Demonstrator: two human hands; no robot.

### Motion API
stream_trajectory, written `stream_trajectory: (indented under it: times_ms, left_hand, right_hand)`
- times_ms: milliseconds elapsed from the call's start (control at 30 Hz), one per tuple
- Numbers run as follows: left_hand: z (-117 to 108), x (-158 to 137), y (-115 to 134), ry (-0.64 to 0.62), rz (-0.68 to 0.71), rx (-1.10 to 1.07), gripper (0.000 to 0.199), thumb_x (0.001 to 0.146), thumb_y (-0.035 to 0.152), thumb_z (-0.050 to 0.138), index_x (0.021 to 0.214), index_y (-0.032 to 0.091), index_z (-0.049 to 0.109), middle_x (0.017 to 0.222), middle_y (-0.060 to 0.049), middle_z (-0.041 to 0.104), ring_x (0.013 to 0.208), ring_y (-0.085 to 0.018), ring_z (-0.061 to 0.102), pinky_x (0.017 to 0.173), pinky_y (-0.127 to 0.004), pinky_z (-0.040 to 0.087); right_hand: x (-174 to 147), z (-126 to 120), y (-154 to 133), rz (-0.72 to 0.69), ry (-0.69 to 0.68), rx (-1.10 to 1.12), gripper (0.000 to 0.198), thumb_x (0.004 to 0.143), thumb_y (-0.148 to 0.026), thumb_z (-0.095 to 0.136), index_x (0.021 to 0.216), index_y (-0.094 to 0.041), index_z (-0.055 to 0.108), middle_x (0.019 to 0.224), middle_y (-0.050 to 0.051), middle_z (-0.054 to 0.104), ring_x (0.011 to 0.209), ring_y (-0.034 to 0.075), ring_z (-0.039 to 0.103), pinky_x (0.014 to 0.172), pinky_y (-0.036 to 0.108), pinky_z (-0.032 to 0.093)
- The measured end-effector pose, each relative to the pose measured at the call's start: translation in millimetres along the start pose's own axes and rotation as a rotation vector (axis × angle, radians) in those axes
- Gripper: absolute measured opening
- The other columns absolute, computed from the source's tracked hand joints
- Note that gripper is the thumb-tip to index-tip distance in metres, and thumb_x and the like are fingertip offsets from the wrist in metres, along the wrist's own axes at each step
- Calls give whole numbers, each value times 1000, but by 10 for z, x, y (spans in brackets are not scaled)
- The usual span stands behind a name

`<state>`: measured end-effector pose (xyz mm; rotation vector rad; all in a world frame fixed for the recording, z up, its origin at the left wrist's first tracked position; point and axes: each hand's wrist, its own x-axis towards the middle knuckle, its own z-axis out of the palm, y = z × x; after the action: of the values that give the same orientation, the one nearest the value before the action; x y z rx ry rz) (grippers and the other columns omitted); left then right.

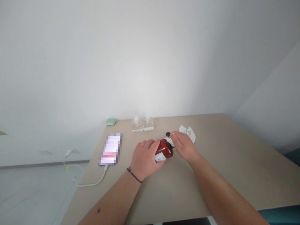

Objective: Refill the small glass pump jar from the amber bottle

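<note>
glossy red-brown bottle (pixel 167 150) braced on one side, handled at its top

the bottle lies tilted between the hands, above or on the beige, smooth-topped table (pixel 234 168), its neck end towards the right; whether it touches the surface i cannot tell. the left hand (pixel 145 157) is clamped round the body, beside the printed white label (pixel 160 157). the right hand (pixel 184 145) is closed on the neck end, where a small black top (pixel 168 134), probably a pump nozzle, pokes past the thumb. a thin white tissue (pixel 169 142) shows between that hand and the bottle.

this looks like wiping or turning the top; i cannot tell which. either way, a firm left grip should stop the slick body from rolling, and the right should move round the neck without pressing the nozzle down. tissue laid flat would help against slipping.

both forearms reach inward from the near edge. the left wrist is bent slightly, back of the hand up, fingers wrapped over the far side; the right has its thumb uppermost, fingers curled underneath and mostly hidden.
</note>
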<state>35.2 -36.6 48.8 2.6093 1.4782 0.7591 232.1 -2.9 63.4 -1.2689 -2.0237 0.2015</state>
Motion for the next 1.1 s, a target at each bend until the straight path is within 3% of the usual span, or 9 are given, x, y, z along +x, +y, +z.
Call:
stream_trajectory:
  times_ms: [200,367,733,1100]
  left_hand:
    - [31,11,46,25,5,50,58,74,39,71,126,22,53,113,-11,66,99,-31,59,86,-45,44]
    - [60,16,74,40,-8,83,55,76,39,69,126,21,53,113,-11,65,96,-31,59,84,-45,44]
    - [100,6,38,67,-5,99,58,75,39,70,127,20,53,115,-11,65,99,-31,59,86,-45,44]
    - [87,14,59,69,-26,119,58,76,41,69,127,19,53,114,-10,65,96,-30,59,83,-44,45]
  right_hand:
    - [-18,53,8,165,49,-65,59,101,-53,16,57,-24,42,53,3,53,52,18,50,53,31,34]
    - [-41,97,50,207,112,-82,65,100,-55,14,59,-23,53,57,7,63,56,21,59,54,32,37]
    - [-25,127,74,440,39,146,78,94,-68,6,60,-21,59,55,5,61,62,21,60,60,31,42]
    - [-11,138,87,539,24,190,78,89,-73,10,63,-21,62,64,9,66,74,26,64,72,33,45]
